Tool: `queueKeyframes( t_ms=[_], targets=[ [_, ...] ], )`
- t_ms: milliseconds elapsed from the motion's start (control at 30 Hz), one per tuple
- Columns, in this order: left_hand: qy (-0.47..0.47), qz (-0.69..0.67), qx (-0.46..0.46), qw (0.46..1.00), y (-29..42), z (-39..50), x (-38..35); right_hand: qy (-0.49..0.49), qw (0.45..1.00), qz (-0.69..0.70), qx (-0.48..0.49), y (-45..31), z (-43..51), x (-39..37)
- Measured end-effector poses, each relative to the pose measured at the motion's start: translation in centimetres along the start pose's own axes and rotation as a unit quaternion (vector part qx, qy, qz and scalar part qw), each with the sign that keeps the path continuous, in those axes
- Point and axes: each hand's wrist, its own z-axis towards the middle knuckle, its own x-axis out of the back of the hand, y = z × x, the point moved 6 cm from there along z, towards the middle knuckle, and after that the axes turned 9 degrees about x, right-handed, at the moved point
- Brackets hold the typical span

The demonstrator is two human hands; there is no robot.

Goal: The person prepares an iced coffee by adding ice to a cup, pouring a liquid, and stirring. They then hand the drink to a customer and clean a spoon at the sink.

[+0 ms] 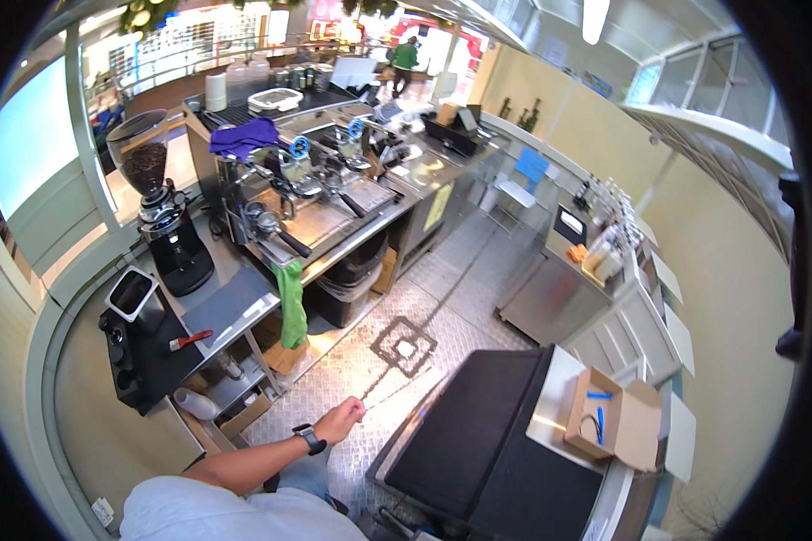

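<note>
My left hand [342, 420] is over the metal floor at the lower middle, a watch on its wrist. Its fingers are curled in, and no object shows in them. My right hand is out of view. Beyond the left hand stands an espresso machine [325, 223] with portafilters, a purple cloth [245, 138] on top and a green cloth [291, 304] hanging at its front corner. To its left is a coffee grinder [176, 243] with beans in the hopper. A red-handled brush [191, 340] lies near a black knock box or bin with a metal rim [132, 294].
A black-topped chest or counter [470, 433] is close on the right, beside an open cardboard box [592, 443] with blue items. Farther off are a steel cabinet [548, 291] bearing bottles, a folding chair [514, 193] and a bin [345, 297] under the counter. A person [404, 64] is outside.
</note>
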Motion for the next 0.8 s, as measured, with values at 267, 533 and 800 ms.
queueKeyframes(
  t_ms=[267,533,800],
  targets=[
    [0.138,-0.011,-0.084,0.987,10.7,7.9,17.0,-0.112,0.990,0.087,0.018,4.2,11.5,-22.4],
    [0.283,0.107,-0.125,0.945,24.9,10.6,35.6,-0.266,0.944,0.159,0.111,-6.9,30.2,-63.8],
    [0.479,0.280,-0.163,0.816,34.4,13.6,46.1,-0.405,0.804,-0.004,0.435,-17.4,40.0,-98.8]
  ],
)
